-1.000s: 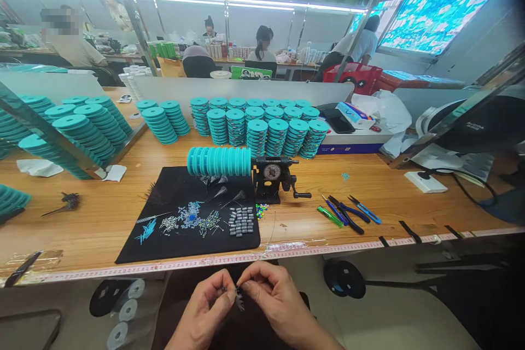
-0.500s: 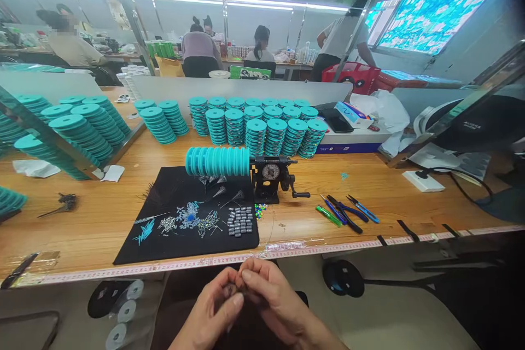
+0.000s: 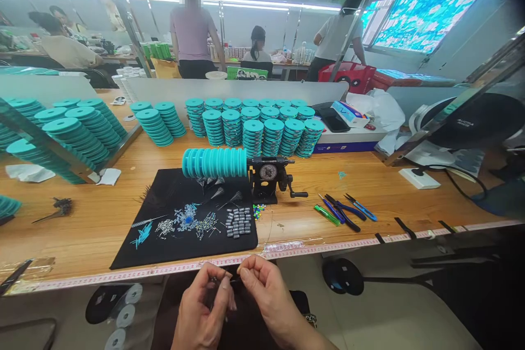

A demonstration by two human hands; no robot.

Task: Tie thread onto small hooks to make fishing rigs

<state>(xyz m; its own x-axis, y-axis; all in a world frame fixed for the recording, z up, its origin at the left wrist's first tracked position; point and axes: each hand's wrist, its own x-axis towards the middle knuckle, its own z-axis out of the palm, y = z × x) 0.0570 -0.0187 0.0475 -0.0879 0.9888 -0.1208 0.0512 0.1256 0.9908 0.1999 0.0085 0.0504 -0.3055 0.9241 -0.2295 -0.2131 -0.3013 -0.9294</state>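
My left hand (image 3: 205,309) and my right hand (image 3: 268,298) are just in front of the table edge, fingertips a little apart. Both are closed in a pinch; what they hold is too small and dark to make out. Beyond them a black mat (image 3: 143,249) carries grey cylindrical weights (image 3: 238,223), clear small pieces (image 3: 186,217), silver bits (image 3: 165,228) and short turquoise tubes (image 3: 141,234). Behind the mat, a black hand-crank winder (image 3: 268,175) bears a row of turquoise spools (image 3: 214,163).
Stacks of turquoise spools (image 3: 252,136) line the back. To the right lie pliers (image 3: 344,213), a green-handled tool (image 3: 327,214) and a white power strip (image 3: 419,178). A measuring tape (image 3: 135,272) runs along the front edge. Several people work behind the partition.
My hands have drawn slightly apart, the left one shifting left and turning more upright. In the background, a person in a pink top who was seated is now standing.
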